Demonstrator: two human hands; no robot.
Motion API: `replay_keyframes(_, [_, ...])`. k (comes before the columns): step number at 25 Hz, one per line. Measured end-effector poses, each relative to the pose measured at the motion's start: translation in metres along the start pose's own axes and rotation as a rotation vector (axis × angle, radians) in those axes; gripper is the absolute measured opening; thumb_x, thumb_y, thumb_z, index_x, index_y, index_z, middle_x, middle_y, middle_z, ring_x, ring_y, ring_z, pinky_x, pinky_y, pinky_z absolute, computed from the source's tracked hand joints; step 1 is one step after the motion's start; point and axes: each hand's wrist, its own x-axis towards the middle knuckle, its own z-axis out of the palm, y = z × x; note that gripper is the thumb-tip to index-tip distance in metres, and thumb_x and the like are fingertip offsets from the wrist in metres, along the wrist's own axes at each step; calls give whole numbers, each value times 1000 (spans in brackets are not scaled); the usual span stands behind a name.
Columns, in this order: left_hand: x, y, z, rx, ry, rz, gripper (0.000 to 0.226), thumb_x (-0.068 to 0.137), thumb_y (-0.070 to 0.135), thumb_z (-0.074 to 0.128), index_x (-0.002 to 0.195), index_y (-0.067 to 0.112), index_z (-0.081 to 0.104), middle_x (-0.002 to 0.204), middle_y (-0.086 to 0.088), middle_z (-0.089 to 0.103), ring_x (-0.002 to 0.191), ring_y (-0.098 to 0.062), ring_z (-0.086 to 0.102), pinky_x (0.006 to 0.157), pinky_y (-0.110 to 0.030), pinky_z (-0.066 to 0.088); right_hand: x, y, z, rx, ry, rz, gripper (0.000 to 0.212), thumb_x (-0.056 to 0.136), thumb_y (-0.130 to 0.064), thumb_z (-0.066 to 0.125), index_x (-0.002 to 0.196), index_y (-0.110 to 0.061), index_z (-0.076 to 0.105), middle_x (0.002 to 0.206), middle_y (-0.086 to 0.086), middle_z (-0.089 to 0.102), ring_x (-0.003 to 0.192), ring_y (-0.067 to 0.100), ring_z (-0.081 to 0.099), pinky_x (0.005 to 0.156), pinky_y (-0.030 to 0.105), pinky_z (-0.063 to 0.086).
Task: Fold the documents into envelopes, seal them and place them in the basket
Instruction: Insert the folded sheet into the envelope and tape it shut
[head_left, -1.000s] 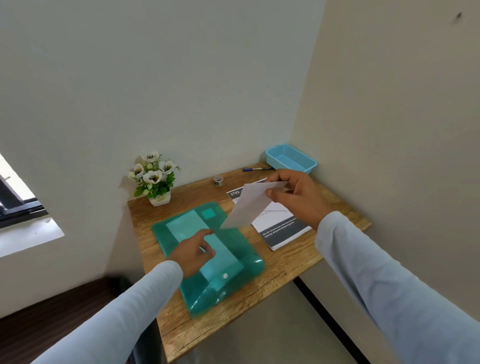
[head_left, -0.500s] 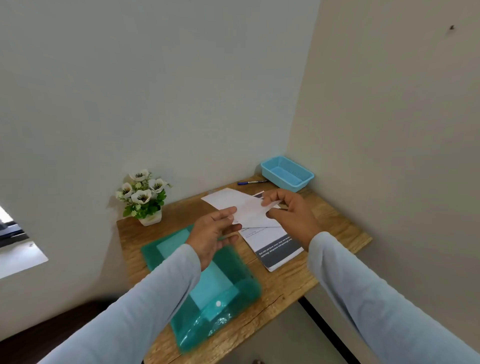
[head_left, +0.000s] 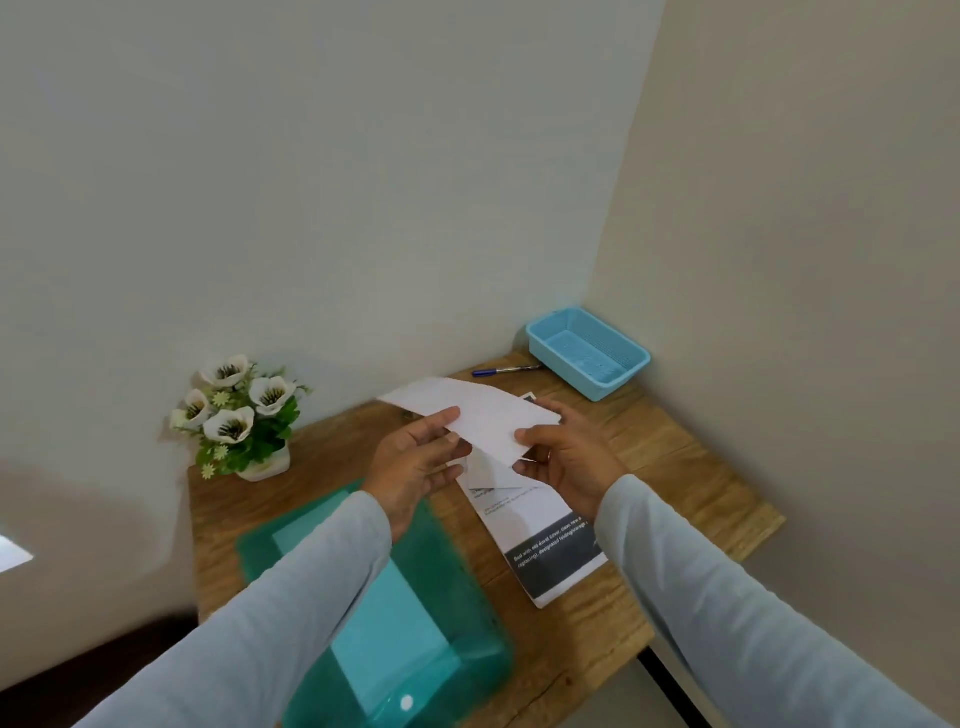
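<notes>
A white envelope (head_left: 475, 413) is held flat above the wooden desk (head_left: 670, 457). My left hand (head_left: 415, 465) pinches its near left edge between thumb and fingers. My right hand (head_left: 569, 460) pinches its near right corner. Below the envelope lies a printed document (head_left: 545, 540) with a dark band of white text at its near end, partly hidden by my hands. The light blue basket (head_left: 589, 351) stands in the far right corner and holds nothing that I can see.
A green translucent folder (head_left: 415, 623) lies at the desk's near left under my left forearm. A pot of white flowers (head_left: 241, 415) stands at the far left. A blue pen (head_left: 504, 370) lies by the basket. Walls close the back and right sides.
My left hand has left the green folder and risen to take the envelope's left edge. The envelope, held tilted by my right hand alone, now lies flat between both hands.
</notes>
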Motion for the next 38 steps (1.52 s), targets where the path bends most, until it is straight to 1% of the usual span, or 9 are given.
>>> replay_keyframes(6, [32, -11, -4, 20, 96, 9, 32, 89, 4, 72, 117, 21, 75, 111, -4, 77, 106, -23, 72, 85, -34, 60, 60, 7, -11, -119, 83, 70, 39, 85, -5, 78, 121, -10, 64, 106, 12, 78, 89, 23, 75, 60, 27, 55])
replay_keyframes(12, [55, -26, -22, 103, 228, -72, 44, 87, 1, 74, 124, 25, 69, 117, -1, 72, 107, -23, 69, 80, -35, 61, 100, 13, -16, -371, 62, 208, 36, 87, 1, 76, 114, -18, 63, 109, 13, 74, 88, 26, 74, 79, 40, 65])
replay_keyframes(16, [59, -44, -30, 593, 348, -52, 25, 91, 19, 75, 110, 32, 66, 98, -2, 68, 90, -23, 69, 80, -39, 62, 117, 26, -17, -597, 108, 180, 31, 91, -4, 73, 118, -14, 63, 112, 10, 72, 88, 27, 74, 73, 36, 65])
replay_keyframes(19, [62, -49, -12, 856, 264, 106, 20, 90, 29, 75, 104, 36, 63, 99, 9, 65, 92, -12, 64, 82, -30, 59, 121, 38, -18, -670, 103, 143, 13, 93, -7, 69, 105, -12, 70, 105, 10, 75, 81, 29, 76, 73, 42, 66])
replay_keyframes(22, [76, -52, 15, 1049, 102, 141, 35, 85, 44, 77, 112, 39, 56, 115, 15, 61, 102, -8, 59, 90, -32, 58, 121, 44, -18, -698, 61, 131, 7, 99, -18, 64, 100, -14, 70, 95, 10, 77, 76, 28, 77, 74, 44, 65])
replay_keyframes(26, [95, -61, 38, 1306, 46, 27, 63, 73, 67, 76, 121, 38, 49, 129, 11, 57, 112, -16, 56, 96, -34, 54, 117, 36, -24, -578, 30, 145, 25, 107, -31, 50, 99, -20, 71, 88, 4, 78, 80, 21, 76, 67, 30, 62])
replay_keyframes(32, [109, -69, 42, 1377, 124, 97, 20, 93, 40, 67, 110, 33, 60, 118, 6, 66, 101, -19, 61, 90, -34, 56, 126, 30, -51, -662, -167, 191, 25, 104, -9, 47, 116, -15, 68, 99, 10, 77, 84, 27, 74, 76, 39, 62])
replay_keyframes(35, [115, -72, 36, 1313, 152, 62, 8, 96, 33, 64, 102, 31, 66, 108, 5, 70, 93, -17, 63, 88, -33, 57, 139, 22, -66, -1099, -141, -32, 28, 99, -16, 60, 126, -22, 66, 116, 2, 71, 98, 19, 68, 94, 44, 58])
replay_keyframes(38, [120, -75, 30, 1225, 160, 10, 5, 95, 31, 66, 95, 34, 62, 105, 7, 70, 89, -14, 63, 82, -25, 54, 144, 12, -73, -1724, -170, -172, 67, 89, -48, 72, 148, -29, 46, 147, 0, 53, 131, 24, 52, 111, 43, 45])
